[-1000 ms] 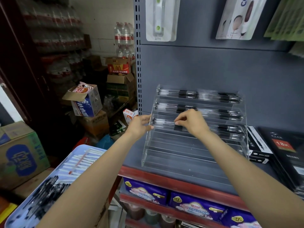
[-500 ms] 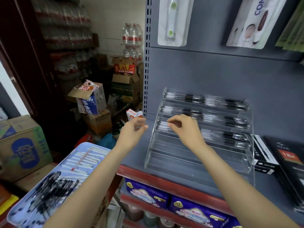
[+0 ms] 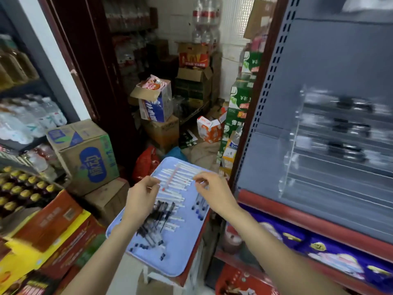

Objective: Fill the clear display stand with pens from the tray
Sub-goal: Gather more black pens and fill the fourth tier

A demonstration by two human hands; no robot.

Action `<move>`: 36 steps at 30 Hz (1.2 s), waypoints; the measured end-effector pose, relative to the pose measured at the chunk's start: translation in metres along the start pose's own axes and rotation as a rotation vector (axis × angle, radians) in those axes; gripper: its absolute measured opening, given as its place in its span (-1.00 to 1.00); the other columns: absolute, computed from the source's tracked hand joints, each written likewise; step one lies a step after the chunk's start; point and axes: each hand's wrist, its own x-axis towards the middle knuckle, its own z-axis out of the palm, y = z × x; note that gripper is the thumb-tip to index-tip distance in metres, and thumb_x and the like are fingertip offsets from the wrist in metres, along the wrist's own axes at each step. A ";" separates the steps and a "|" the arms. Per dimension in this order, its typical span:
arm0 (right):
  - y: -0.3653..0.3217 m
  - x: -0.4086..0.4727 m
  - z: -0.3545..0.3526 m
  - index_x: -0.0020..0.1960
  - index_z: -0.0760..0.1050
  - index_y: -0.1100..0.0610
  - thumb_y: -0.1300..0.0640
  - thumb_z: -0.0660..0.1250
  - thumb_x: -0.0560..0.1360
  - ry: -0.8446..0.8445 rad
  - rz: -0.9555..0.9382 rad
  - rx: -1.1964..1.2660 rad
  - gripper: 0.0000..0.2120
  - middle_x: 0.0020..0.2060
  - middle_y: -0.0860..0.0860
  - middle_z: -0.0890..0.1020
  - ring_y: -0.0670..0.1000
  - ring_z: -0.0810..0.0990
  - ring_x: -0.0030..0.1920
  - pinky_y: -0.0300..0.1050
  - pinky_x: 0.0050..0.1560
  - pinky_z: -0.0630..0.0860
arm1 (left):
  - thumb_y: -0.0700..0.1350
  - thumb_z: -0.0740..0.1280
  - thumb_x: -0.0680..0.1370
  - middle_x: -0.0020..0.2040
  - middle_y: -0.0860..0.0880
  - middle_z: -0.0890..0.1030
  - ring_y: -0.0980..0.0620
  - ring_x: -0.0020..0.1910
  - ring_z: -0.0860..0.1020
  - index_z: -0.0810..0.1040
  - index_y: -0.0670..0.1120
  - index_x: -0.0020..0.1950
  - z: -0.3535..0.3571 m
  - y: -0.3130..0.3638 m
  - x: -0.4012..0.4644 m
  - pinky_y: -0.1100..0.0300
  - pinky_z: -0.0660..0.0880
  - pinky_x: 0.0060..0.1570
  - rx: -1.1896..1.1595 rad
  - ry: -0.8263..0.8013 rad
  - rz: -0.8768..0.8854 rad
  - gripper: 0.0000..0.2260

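A pale blue tray (image 3: 180, 260) lies low in the middle with several white pens (image 3: 176, 179) at its far end and black pens (image 3: 157, 218) nearer me. Both hands hover over it. My left hand (image 3: 141, 199) is above the black pens with loosely curled fingers and holds nothing I can see. My right hand (image 3: 214, 192) is over the tray's right side, fingers bent, nothing visibly in it. The clear display stand (image 3: 331, 150) is on the grey shelf at the right, blurred, with pens in its upper three tiers.
A red shelf edge (image 3: 297, 218) runs under the stand, with purple packs (image 3: 319, 248) below. Cardboard boxes (image 3: 85, 154) and bottled goods crowd the left side and the storeroom behind. A red and yellow carton (image 3: 42, 235) sits near my left arm.
Both hands have left the stand and dropped down left to the tray. The view has swung left with them, so the stand is now at the right edge.
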 end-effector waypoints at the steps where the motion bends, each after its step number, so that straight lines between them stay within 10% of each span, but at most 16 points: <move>1: 0.001 0.004 0.018 0.31 0.44 0.15 0.18 0.20 0.59 -0.055 0.044 0.000 -0.70 0.24 0.06 0.51 0.01 0.51 0.17 -0.10 0.25 0.43 | -0.15 0.23 0.59 -0.08 -0.04 0.64 -0.04 -0.17 0.55 0.55 -0.08 0.08 -0.004 -0.020 0.001 0.09 0.40 -0.20 0.049 -0.042 -0.014 -0.86; 5: 0.010 0.014 0.080 0.46 0.21 0.08 0.11 0.20 0.61 -0.208 0.250 0.000 -0.56 0.36 0.14 0.38 0.16 0.43 0.29 0.06 0.27 0.40 | -0.20 0.20 0.60 0.15 -0.19 0.55 -0.10 -0.12 0.51 0.41 -0.12 0.36 -0.004 -0.077 0.003 0.15 0.38 -0.20 0.216 -0.288 0.031 -0.68; 9: 0.015 0.027 0.122 0.50 0.10 0.04 0.07 0.21 0.60 -0.245 0.384 -0.063 -0.48 0.37 0.22 0.31 0.22 0.57 -0.07 0.04 -0.06 0.53 | -0.07 0.23 0.60 0.54 -0.05 0.10 -0.03 0.49 0.16 0.04 -0.06 0.53 0.002 -0.108 0.011 0.15 0.24 0.37 0.404 -0.441 0.110 -0.43; 13: 0.014 0.044 0.149 0.45 0.13 0.07 0.01 0.26 0.56 -0.188 0.441 -0.120 -0.46 0.35 0.24 0.27 0.14 0.50 -0.23 -0.07 -0.27 0.45 | 0.06 0.25 0.57 0.55 -0.01 -0.14 0.01 0.53 -0.04 -0.13 -0.03 0.54 0.008 -0.131 0.016 0.13 0.10 0.46 0.457 -0.564 0.088 -0.30; 16: 0.014 0.055 0.165 0.41 0.14 0.09 -0.03 0.33 0.51 -0.164 0.481 -0.137 -0.42 0.36 0.23 0.24 0.24 0.54 -0.05 0.01 -0.16 0.48 | 0.03 0.27 0.56 0.56 0.00 -0.12 0.03 0.54 -0.06 -0.12 -0.05 0.54 0.011 -0.139 0.017 0.15 0.09 0.46 0.380 -0.593 0.067 -0.29; 26: 0.021 0.079 0.167 0.19 0.33 0.14 0.17 0.35 0.50 -0.132 0.541 -0.029 -0.68 0.21 0.20 0.41 0.10 0.44 -0.35 -0.09 -0.35 0.35 | -0.10 0.33 0.54 0.53 0.00 0.14 0.01 0.49 0.16 0.09 0.00 0.52 0.007 -0.148 0.022 0.17 0.22 0.40 0.129 -0.506 0.042 -0.37; 36: 0.024 0.080 0.160 0.22 0.47 0.22 0.32 0.32 0.49 -0.073 0.556 0.035 -0.70 0.23 0.18 0.51 0.18 0.55 0.11 -0.04 0.00 0.52 | -0.05 0.33 0.54 0.52 0.00 0.15 0.00 0.48 0.16 0.13 -0.02 0.52 0.004 -0.145 0.022 0.20 0.20 0.36 0.175 -0.494 0.031 -0.40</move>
